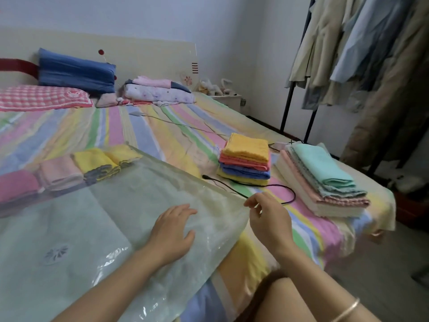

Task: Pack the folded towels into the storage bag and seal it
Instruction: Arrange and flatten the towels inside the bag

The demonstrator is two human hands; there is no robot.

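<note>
Your left hand [173, 231] is lying flat, fingers spread, on the clear storage bag [111, 219] covering the striped bed [176, 133], your right hand [267, 216] is pinching its corner (2 folded towel stacks [246, 162] are sitting nearby).

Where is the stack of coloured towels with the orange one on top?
The towel stack sits on the bed, right of centre, between the bag and the pile with a mint cloth.

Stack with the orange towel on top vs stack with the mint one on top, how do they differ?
The orange-topped stack is small, squarish and bright: orange, coral, blue, yellow. The mint-topped stack is wider, longer and pale: mint, pink, cream. It lies nearer the bed's right edge. Both are neatly folded on the striped bed, outside the storage bag.
</note>
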